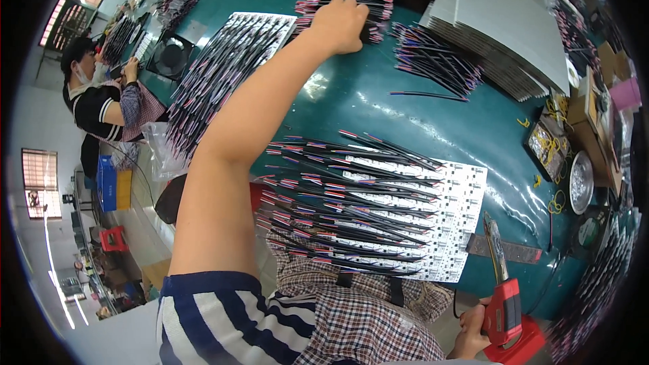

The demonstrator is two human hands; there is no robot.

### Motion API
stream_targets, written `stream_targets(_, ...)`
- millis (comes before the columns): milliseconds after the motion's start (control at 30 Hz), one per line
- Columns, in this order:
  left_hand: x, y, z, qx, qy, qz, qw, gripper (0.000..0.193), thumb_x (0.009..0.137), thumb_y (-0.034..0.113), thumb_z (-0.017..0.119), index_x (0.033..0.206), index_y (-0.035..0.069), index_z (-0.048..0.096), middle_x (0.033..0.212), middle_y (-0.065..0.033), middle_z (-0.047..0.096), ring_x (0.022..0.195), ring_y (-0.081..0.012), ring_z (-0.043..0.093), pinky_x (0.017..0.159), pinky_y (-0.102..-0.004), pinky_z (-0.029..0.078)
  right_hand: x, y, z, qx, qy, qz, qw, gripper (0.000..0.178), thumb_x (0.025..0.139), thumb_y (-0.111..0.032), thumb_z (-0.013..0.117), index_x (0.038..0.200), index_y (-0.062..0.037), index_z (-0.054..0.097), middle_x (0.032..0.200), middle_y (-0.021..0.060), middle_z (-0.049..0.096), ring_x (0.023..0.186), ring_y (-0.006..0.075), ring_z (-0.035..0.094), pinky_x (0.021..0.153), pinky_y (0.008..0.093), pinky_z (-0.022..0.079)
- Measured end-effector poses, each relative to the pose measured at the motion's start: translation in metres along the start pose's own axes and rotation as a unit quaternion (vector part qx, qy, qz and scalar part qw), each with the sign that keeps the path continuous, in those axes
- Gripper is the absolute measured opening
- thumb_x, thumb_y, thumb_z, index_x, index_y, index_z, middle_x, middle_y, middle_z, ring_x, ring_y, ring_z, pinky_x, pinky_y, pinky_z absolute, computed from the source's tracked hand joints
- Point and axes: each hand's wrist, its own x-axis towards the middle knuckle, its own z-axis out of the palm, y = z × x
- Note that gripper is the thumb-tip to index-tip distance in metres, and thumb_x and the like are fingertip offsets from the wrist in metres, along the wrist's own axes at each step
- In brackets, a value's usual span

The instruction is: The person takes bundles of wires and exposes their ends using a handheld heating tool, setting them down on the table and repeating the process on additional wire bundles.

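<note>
My left arm stretches to the far side of the table, where my left hand (341,23) is curled down over a pile of short black cables (318,3) with stripped coloured wire ends. Its fingertips are hidden among them. At the lower right my right hand (472,334) grips the red handle of a soldering gun (501,314), its long metal tip angled up over the table edge. Close in front of me lies a white circuit board panel (466,189). Rows of black cables (351,196) lie across it, their loose red, white and blue ends pointing left.
A second cable-covered panel (270,23) lies at the left. More loose cables (433,61) sit beside stacked grey boards (500,20). A metal ruler (500,248), a round metal dish (581,182) and a box of yellow wire (547,138) lie right. A co-worker (101,94) works at left.
</note>
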Motion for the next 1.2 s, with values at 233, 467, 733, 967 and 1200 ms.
stream_targets(233,-0.001,0.007,-0.016,0.029,-0.099,0.006,0.995,0.044,0.074,0.02,0.072,0.113,0.004,0.059,0.106,-0.0153,0.063,0.106,-0.0326,0.061,0.087,-0.0447,0.054,0.005,0.014,-0.011,0.013,-0.045,-0.026,0.999,0.018,0.098,-0.005,0.057,0.109,0.0051,0.048,0.056,0.0006,0.042,0.045,0.0074,0.036,0.047,0.0238,0.034)
stream_targets(467,-0.022,-0.002,0.01,-0.057,0.158,0.077,0.983,0.03,0.081,0.017,0.072,0.104,0.006,0.057,0.105,-0.0132,0.06,0.097,-0.0336,0.061,0.081,-0.0447,0.052,0.004,0.004,-0.002,-0.001,-0.06,-0.041,0.997,0.014,0.099,-0.003,0.054,0.11,0.0051,0.048,0.055,0.0002,0.041,0.045,0.0072,0.036,0.047,0.0234,0.034)
stream_targets(733,-0.023,0.008,-0.052,-0.35,0.407,-0.076,0.84,0.023,0.1,0.023,0.058,0.099,0.001,0.052,0.078,-0.0115,0.067,0.076,-0.032,0.068,0.069,-0.041,0.052,0.01,-0.001,-0.003,-0.012,-0.064,-0.048,0.997,0.017,0.099,-0.009,0.057,0.108,0.0039,0.05,0.055,-0.0002,0.043,0.045,0.0065,0.036,0.047,0.0232,0.034)
stream_targets(967,-0.036,0.03,-0.065,-0.513,0.436,-0.101,0.732,0.028,0.102,0.026,0.057,0.099,-0.001,0.053,0.07,-0.0057,0.064,0.066,-0.0159,0.067,0.061,-0.0285,0.052,0.015,-0.016,0.005,-0.022,-0.049,-0.034,0.998,0.018,0.098,-0.011,0.057,0.108,0.0036,0.051,0.055,0.0005,0.044,0.045,0.0062,0.038,0.047,0.0231,0.033)
stream_targets(1200,-0.044,0.038,-0.028,-0.596,0.394,-0.104,0.692,0.025,0.099,0.022,0.063,0.105,-0.002,0.058,0.079,-0.0074,0.069,0.072,-0.0144,0.069,0.067,-0.0269,0.054,0.02,-0.01,0.0,-0.008,-0.067,-0.049,0.997,0.019,0.098,-0.01,0.058,0.109,0.0031,0.05,0.054,-0.0003,0.043,0.044,0.0062,0.037,0.048,0.0231,0.033)
